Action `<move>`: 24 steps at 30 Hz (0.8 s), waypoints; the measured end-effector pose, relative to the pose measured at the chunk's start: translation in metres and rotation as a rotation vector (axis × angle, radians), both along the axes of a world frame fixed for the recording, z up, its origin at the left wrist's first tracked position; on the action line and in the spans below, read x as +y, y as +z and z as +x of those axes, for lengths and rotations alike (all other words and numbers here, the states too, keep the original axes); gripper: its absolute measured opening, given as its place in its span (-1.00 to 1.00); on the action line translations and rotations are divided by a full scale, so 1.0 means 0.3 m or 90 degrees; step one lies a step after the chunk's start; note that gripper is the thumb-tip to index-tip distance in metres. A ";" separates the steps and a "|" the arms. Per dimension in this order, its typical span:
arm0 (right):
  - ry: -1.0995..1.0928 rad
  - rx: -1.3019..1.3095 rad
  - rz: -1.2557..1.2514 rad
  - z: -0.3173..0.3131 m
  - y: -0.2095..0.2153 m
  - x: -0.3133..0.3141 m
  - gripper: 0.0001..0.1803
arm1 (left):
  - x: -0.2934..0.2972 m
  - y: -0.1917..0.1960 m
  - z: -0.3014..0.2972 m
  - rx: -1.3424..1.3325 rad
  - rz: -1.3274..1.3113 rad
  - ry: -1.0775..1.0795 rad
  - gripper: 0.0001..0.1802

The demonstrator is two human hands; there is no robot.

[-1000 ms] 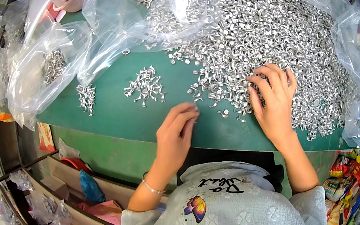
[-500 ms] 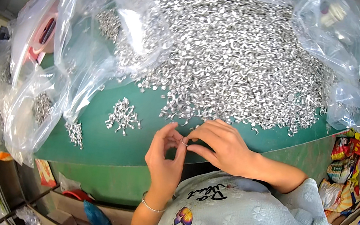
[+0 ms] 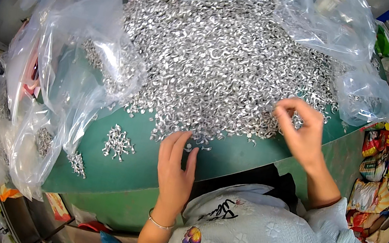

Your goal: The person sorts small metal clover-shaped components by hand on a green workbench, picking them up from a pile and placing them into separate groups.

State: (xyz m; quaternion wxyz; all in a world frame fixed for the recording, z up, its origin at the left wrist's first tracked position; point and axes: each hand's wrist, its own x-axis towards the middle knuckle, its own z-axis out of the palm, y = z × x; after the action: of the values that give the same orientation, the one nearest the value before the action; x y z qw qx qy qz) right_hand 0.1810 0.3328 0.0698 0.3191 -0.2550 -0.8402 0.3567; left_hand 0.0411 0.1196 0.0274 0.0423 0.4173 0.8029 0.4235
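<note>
Two small piles of metal pieces (image 3: 119,143) lie apart, the large heap (image 3: 216,57) remaining; left hand (image 3: 176,170) grip spread, right hand (image 3: 304,137) grip indeterminable.

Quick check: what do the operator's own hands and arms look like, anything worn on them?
Both the left hand and right hand are ungloved. A thin, silver-coloured bracelet circles the left wrist; none shows on the right. The right sleeve is short, pale grey-blue and textured.
</note>
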 end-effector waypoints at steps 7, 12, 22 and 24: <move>-0.162 0.145 0.312 0.028 0.113 0.200 -0.90 | 0.067 -0.002 0.003 0.029 -0.041 -0.035 -0.62; -0.180 0.181 0.400 -0.032 0.163 0.277 -0.90 | 0.082 0.000 -0.001 0.038 -0.048 -0.022 -0.62; -0.197 0.179 0.331 -0.044 0.120 0.342 -0.90 | 0.086 0.005 -0.033 0.028 -0.093 0.004 -0.59; -0.135 0.157 0.326 -0.057 0.118 0.328 -0.90 | 0.093 -0.014 -0.038 0.041 -0.104 -0.013 -0.48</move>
State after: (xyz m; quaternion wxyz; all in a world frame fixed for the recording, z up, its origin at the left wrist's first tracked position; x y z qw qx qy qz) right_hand 0.1641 0.4312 0.1052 0.5081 -0.2072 -0.8265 0.1259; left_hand 0.0298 0.1476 0.0233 0.0547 0.4343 0.8313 0.3425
